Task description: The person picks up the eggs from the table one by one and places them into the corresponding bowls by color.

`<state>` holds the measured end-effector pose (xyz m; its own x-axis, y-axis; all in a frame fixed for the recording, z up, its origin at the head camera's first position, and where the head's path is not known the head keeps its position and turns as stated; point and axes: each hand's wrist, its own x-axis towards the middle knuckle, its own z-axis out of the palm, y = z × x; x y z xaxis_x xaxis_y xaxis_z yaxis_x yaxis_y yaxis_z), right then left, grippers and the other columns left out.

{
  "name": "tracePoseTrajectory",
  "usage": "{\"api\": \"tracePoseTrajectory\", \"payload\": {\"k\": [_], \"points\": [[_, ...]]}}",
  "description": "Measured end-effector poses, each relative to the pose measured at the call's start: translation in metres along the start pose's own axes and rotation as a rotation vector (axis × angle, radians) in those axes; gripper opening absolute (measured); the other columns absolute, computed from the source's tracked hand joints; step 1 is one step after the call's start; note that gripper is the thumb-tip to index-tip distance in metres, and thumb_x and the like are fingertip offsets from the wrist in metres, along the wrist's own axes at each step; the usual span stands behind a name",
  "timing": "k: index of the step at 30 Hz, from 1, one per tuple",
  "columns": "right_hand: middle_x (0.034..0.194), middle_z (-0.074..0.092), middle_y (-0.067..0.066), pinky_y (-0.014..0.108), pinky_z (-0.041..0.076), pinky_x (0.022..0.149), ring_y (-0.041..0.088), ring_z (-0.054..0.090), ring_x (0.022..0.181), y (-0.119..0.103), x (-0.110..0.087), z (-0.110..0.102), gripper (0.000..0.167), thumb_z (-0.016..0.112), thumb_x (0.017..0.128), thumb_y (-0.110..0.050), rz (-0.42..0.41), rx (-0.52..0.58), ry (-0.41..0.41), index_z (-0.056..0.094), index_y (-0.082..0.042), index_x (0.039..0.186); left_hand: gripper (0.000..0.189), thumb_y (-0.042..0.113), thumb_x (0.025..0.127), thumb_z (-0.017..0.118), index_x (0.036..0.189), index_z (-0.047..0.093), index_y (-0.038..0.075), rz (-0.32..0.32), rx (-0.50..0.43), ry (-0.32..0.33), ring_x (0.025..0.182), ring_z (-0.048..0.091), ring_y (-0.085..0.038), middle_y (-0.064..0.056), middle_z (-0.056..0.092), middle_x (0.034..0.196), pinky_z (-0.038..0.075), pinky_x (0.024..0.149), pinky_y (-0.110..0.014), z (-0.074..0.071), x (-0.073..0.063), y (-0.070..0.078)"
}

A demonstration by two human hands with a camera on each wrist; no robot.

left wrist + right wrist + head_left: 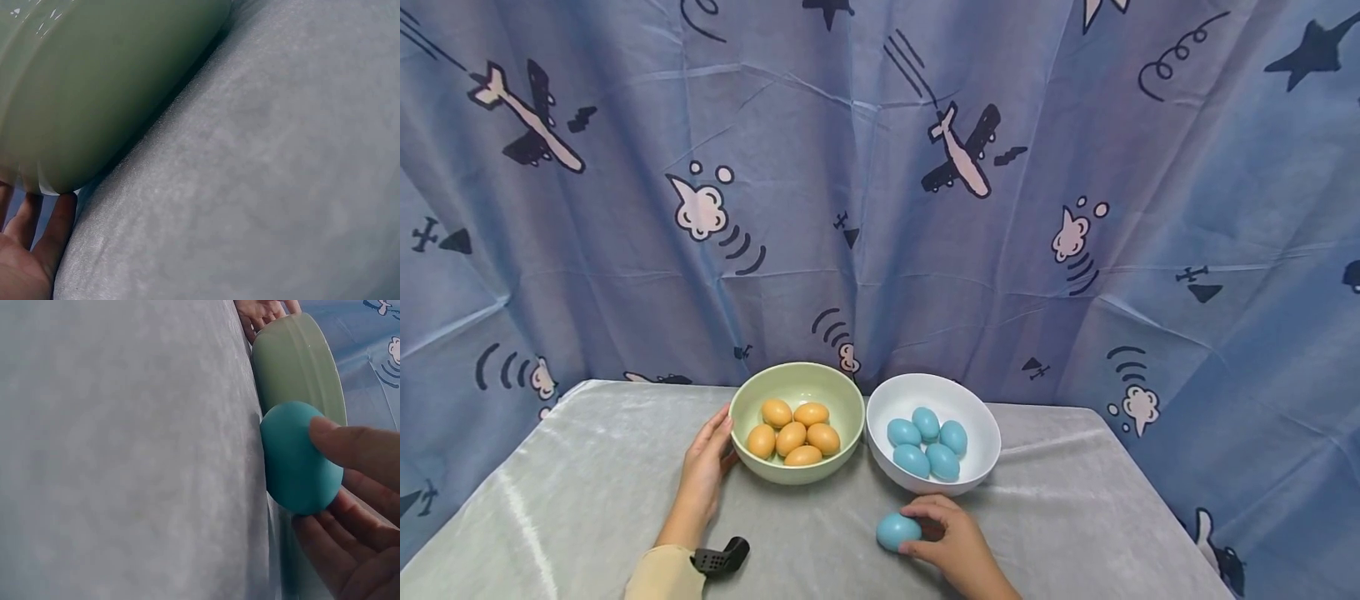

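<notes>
My left hand (703,467) rests its fairly straight fingers against the left side of a light green bowl (853,433). Several orange eggs (791,437) lie inside that bowl. To its right stands a white bowl (985,442) with several blue eggs (912,461) in it. In front of the white bowl, my right hand (953,542) pinches another blue egg (898,532) between thumb and fingers. The right wrist view shows this blue egg (300,459) at the tabletop, the thumb on one side and fingertips at its end. In the left wrist view, fingertips meet the green bowl's wall (94,94).
A grey cloth covers the table (805,542). Behind it hangs a blue curtain (820,208) printed with planes and stars, close to both bowls. A black strap device (722,558) sits on the left wrist, beside a cream sleeve (666,575).
</notes>
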<state>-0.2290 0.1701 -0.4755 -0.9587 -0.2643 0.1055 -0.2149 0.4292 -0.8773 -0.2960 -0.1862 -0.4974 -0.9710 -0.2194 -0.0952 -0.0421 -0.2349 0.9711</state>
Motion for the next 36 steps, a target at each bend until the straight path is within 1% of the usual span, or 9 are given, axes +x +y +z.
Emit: {"api": "tracePoseTrajectory", "payload": {"k": [6, 10, 15, 21, 26, 29, 31, 33, 36], "points": [[0.122, 0.067, 0.020, 0.025, 0.057, 0.088, 0.004, 0.065, 0.105, 0.003, 0.001, 0.000, 0.049, 0.087, 0.075, -0.016, 0.012, 0.039, -0.076, 0.069, 0.002, 0.118, 0.063, 0.048, 0.104, 0.046, 0.157, 0.031, 0.017, -0.002, 0.002, 0.006, 0.128, 0.045, -0.004, -0.003, 0.031, 0.163, 0.045, 0.090, -0.013, 0.000, 0.001, 0.000], [0.124, 0.066, 0.023, 0.024, 0.057, 0.087, 0.015, 0.068, 0.106, 0.004, 0.001, -0.001, 0.055, 0.086, 0.076, -0.015, 0.040, 0.044, -0.114, 0.065, 0.005, 0.123, 0.062, 0.048, 0.104, 0.045, 0.157, 0.031, 0.018, -0.008, 0.001, 0.003, 0.129, 0.045, -0.004, -0.002, 0.031, 0.163, 0.045, 0.090, -0.012, 0.000, 0.001, 0.001], [0.120, 0.068, 0.024, 0.026, 0.059, 0.083, 0.030, 0.070, 0.106, 0.004, 0.001, -0.001, 0.054, 0.087, 0.074, -0.013, 0.073, 0.045, -0.093, 0.067, 0.007, 0.120, 0.061, 0.047, 0.105, 0.043, 0.157, 0.030, 0.019, -0.014, 0.003, 0.008, 0.128, 0.045, -0.001, -0.001, 0.031, 0.163, 0.045, 0.090, -0.011, 0.000, 0.000, 0.002], [0.117, 0.070, 0.025, 0.026, 0.059, 0.080, 0.031, 0.071, 0.103, -0.005, -0.001, -0.006, 0.053, 0.088, 0.073, -0.010, 0.088, 0.098, -0.059, 0.068, 0.008, 0.118, 0.063, 0.048, 0.104, 0.044, 0.158, 0.029, 0.019, -0.015, 0.012, 0.003, 0.142, 0.038, -0.014, -0.001, 0.029, 0.164, 0.043, 0.093, -0.014, -0.001, -0.001, 0.001], [0.121, 0.068, 0.025, 0.026, 0.059, 0.082, 0.023, 0.073, 0.101, -0.031, -0.004, -0.018, 0.055, 0.088, 0.074, -0.013, 0.073, 0.171, -0.009, 0.067, 0.007, 0.122, 0.064, 0.049, 0.104, 0.045, 0.158, 0.029, 0.019, -0.023, 0.008, 0.016, 0.146, 0.034, -0.018, 0.000, 0.028, 0.165, 0.041, 0.099, -0.021, -0.003, -0.001, 0.002], [0.120, 0.069, 0.024, 0.023, 0.058, 0.082, 0.012, 0.073, 0.096, -0.051, -0.006, -0.028, 0.054, 0.087, 0.075, -0.011, 0.065, 0.199, 0.054, 0.067, 0.004, 0.122, 0.064, 0.048, 0.104, 0.045, 0.158, 0.029, 0.018, -0.018, 0.005, 0.003, 0.147, 0.032, -0.020, -0.001, 0.027, 0.165, 0.039, 0.103, -0.024, -0.003, -0.001, 0.001], [0.119, 0.070, 0.022, 0.021, 0.058, 0.082, 0.007, 0.071, 0.094, -0.063, -0.005, -0.033, 0.052, 0.086, 0.074, -0.007, 0.062, 0.223, 0.106, 0.069, 0.003, 0.122, 0.064, 0.048, 0.104, 0.045, 0.158, 0.028, 0.017, -0.009, 0.003, -0.015, 0.147, 0.033, -0.020, -0.002, 0.027, 0.165, 0.040, 0.102, -0.023, -0.001, -0.001, 0.001], [0.119, 0.070, 0.020, 0.021, 0.058, 0.082, 0.005, 0.070, 0.095, -0.074, 0.000, -0.037, 0.051, 0.086, 0.073, -0.005, 0.054, 0.236, 0.161, 0.070, 0.000, 0.122, 0.065, 0.049, 0.104, 0.045, 0.158, 0.029, 0.017, -0.008, 0.009, -0.015, 0.143, 0.037, -0.014, -0.002, 0.027, 0.165, 0.042, 0.098, -0.018, -0.001, -0.001, 0.000], [0.122, 0.071, 0.014, 0.020, 0.056, 0.085, 0.006, 0.067, 0.103, -0.082, 0.013, -0.040, 0.051, 0.087, 0.073, -0.009, 0.045, 0.215, 0.241, 0.071, -0.004, 0.121, 0.062, 0.047, 0.104, 0.045, 0.157, 0.030, 0.018, 0.001, 0.001, -0.008, 0.128, 0.047, -0.001, 0.000, 0.031, 0.162, 0.045, 0.092, -0.013, 0.000, -0.001, -0.001]]}}
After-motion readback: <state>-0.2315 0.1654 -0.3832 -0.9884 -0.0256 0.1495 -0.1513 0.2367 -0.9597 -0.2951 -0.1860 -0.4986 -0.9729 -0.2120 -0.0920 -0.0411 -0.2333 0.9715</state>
